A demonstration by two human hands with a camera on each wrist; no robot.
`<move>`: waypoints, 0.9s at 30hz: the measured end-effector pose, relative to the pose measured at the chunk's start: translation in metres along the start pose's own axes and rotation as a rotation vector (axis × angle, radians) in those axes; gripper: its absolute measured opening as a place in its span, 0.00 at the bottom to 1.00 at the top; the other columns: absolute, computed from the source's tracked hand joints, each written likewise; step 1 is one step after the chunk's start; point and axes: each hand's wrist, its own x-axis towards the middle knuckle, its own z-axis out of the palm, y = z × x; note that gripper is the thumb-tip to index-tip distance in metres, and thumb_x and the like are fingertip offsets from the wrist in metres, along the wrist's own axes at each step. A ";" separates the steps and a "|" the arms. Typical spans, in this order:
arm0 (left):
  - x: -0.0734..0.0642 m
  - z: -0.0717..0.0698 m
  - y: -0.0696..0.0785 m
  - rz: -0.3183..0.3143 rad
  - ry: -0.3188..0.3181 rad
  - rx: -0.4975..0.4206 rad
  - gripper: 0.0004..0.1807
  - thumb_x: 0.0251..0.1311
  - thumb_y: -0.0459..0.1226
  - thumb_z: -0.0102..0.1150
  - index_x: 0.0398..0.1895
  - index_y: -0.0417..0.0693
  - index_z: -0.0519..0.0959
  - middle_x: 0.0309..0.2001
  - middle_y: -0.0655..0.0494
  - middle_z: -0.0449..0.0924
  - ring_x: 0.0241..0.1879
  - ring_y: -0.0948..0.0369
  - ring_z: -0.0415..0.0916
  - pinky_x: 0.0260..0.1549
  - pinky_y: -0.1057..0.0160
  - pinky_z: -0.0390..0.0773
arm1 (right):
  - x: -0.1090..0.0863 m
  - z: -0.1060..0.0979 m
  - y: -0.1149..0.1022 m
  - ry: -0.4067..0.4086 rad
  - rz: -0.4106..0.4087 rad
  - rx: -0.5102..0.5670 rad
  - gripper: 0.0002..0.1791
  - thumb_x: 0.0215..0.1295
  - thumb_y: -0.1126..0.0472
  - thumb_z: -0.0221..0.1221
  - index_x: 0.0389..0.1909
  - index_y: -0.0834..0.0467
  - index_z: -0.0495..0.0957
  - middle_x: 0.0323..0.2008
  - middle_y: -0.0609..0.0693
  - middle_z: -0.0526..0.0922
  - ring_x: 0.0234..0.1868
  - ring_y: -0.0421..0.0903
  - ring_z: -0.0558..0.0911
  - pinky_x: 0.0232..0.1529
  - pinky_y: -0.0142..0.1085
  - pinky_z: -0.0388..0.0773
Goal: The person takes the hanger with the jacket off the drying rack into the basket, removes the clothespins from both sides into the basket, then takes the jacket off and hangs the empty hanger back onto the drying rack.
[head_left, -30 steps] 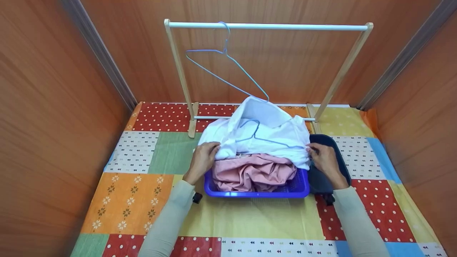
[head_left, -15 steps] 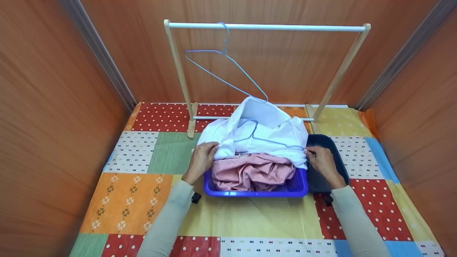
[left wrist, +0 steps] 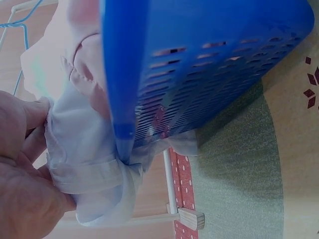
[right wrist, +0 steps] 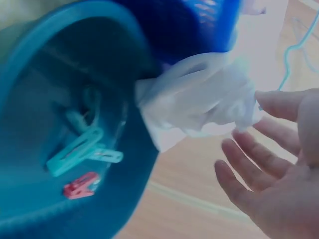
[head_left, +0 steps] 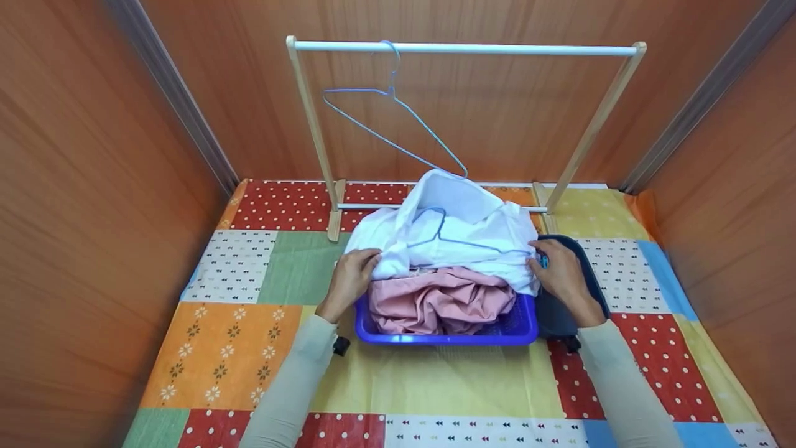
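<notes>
White shirt (head_left: 469, 229) lies between the hands. Left hand (head_left: 353, 274) pinches its edge, thumb against fingers; right hand (head_left: 559, 270) is loosely spread, thumb touching the fabric; whether it pinches, I cannot tell. Blue hanger (head_left: 439, 235) rests on the shirt, hook towards 12, long axis roughly 9-to-3; I note its visible end sits at the right hand, the other hidden under a fold. At 6 o'clock, pink cloth (head_left: 444, 305) in the basket (head_left: 444, 339); at 4, tub (head_left: 553, 318) with pegs (right wrist: 75, 152); at 12, rack (head_left: 516, 48).
</notes>
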 end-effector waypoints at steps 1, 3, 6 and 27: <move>0.000 0.000 0.000 -0.001 0.000 0.000 0.10 0.66 0.35 0.58 0.45 0.42 0.86 0.44 0.45 0.87 0.46 0.48 0.84 0.50 0.49 0.80 | 0.001 0.000 -0.003 0.022 -0.029 0.009 0.16 0.61 0.65 0.65 0.50 0.64 0.82 0.49 0.64 0.83 0.51 0.63 0.81 0.53 0.57 0.76; 0.000 0.000 -0.001 -0.005 0.003 0.001 0.11 0.66 0.35 0.58 0.45 0.42 0.86 0.44 0.45 0.87 0.46 0.48 0.84 0.50 0.49 0.80 | 0.004 0.001 -0.009 0.059 -0.093 0.028 0.14 0.61 0.66 0.65 0.48 0.63 0.83 0.46 0.62 0.84 0.48 0.61 0.83 0.50 0.55 0.77; 0.000 0.000 -0.001 -0.006 0.013 0.003 0.11 0.66 0.36 0.58 0.45 0.42 0.86 0.43 0.45 0.87 0.46 0.48 0.84 0.49 0.49 0.80 | 0.008 0.004 -0.015 0.060 -0.159 0.037 0.12 0.61 0.67 0.65 0.46 0.62 0.84 0.43 0.59 0.85 0.45 0.58 0.84 0.48 0.52 0.79; -0.004 -0.001 -0.004 -0.027 0.036 -0.022 0.11 0.66 0.37 0.59 0.46 0.43 0.86 0.44 0.45 0.87 0.47 0.48 0.84 0.50 0.50 0.80 | 0.010 0.008 -0.008 0.121 -0.235 0.042 0.05 0.62 0.68 0.64 0.36 0.62 0.87 0.35 0.59 0.88 0.36 0.58 0.87 0.39 0.52 0.81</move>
